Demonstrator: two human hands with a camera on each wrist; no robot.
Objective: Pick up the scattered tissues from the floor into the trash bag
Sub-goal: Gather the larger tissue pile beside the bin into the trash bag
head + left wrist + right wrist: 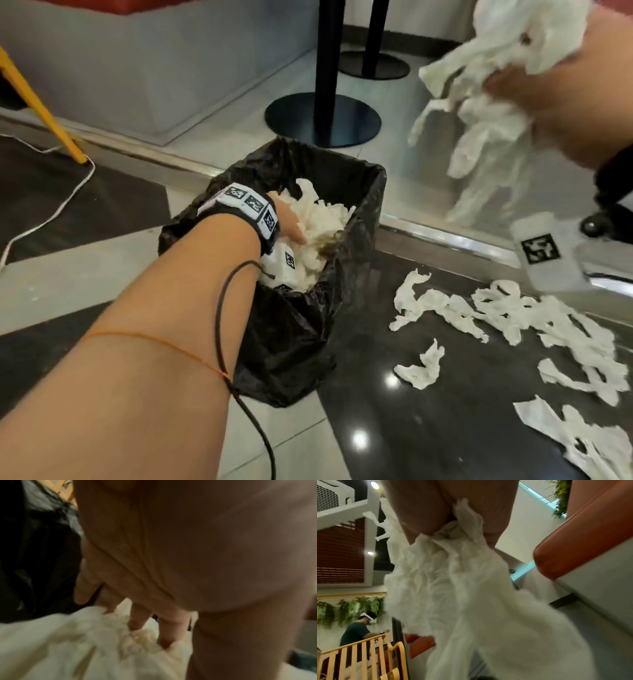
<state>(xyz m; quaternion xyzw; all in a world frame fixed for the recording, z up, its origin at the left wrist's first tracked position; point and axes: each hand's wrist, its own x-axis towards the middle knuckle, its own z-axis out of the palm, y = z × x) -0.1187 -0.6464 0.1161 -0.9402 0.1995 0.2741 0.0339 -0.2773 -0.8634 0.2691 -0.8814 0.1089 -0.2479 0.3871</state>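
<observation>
Mid-task. My left hand (291, 222) down inside trash bag (359, 192), fingers straight, pressing dumped tissue pile (322, 219). My right hand (534, 85) raised, clutching bunch of tissues (479, 113). Next: swing bunch over bag mouth, drop. Loose tissues (548, 325) remain on dark floor (428, 428), right of bag.

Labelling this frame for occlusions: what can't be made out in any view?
- Left hand fingertips: head view, buried in the tissues in the trash bag; left wrist view blurred.
- Right hand: head view, motion-blurred and cut by the right edge.
- Held tissue bunch: piece count unclear, blurred.
- Floor tissues: cut by the right edge.
</observation>
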